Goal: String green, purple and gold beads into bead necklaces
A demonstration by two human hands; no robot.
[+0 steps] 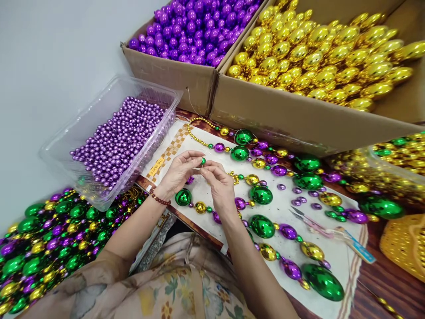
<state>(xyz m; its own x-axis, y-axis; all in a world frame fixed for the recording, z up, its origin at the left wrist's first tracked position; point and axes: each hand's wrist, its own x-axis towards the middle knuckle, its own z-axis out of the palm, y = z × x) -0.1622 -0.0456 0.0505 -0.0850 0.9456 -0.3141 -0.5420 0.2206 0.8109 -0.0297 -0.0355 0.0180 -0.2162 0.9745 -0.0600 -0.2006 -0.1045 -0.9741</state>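
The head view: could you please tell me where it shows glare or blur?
Head view, centre: the pinched green bead looks fairly clear; head view, table: highlights dot the large green beads; head view, top right: boxed gold beads catch bright glints; head view, right: the gold heap looks smeared.

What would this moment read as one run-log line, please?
left hand: holding small green bead; right hand: fingertips beside it; nearby: strung beads on white cloth

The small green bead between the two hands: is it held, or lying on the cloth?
Held: the left hand pinches the green bead in its fingers, above the white cloth.
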